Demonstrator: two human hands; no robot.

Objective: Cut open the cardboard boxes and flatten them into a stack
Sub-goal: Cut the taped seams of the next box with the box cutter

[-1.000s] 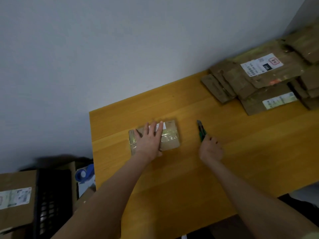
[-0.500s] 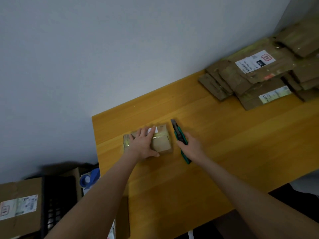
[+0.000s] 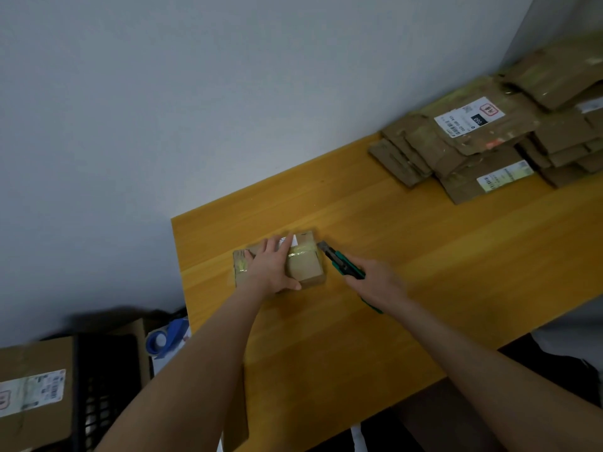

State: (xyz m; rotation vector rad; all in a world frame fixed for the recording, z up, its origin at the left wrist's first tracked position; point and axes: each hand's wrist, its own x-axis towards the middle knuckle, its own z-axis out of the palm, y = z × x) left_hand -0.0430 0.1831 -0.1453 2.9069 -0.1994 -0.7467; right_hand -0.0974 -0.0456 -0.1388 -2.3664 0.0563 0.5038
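Note:
A small taped cardboard box [image 3: 306, 265] lies on the yellow wooden table [image 3: 424, 256] near its far left corner. My left hand [image 3: 272, 267] rests flat on the box's left half, fingers spread, pressing it down. My right hand [image 3: 375, 282] grips a green utility knife [image 3: 339, 263]. The knife's tip sits right beside the box's right edge, near the yellowish tape band. A pile of flattened cardboard boxes [image 3: 489, 141] with white labels lies at the table's far right.
Left of the table, lower down, stand a labelled cardboard box [image 3: 32, 396], a black crate [image 3: 104, 386] and a blue tape dispenser [image 3: 166, 337]. A grey wall runs behind the table. The table's left edge is close to the small box.
My right hand picked up the knife and brought it leftward up to the box's right edge. My left hand stayed pressed on the box.

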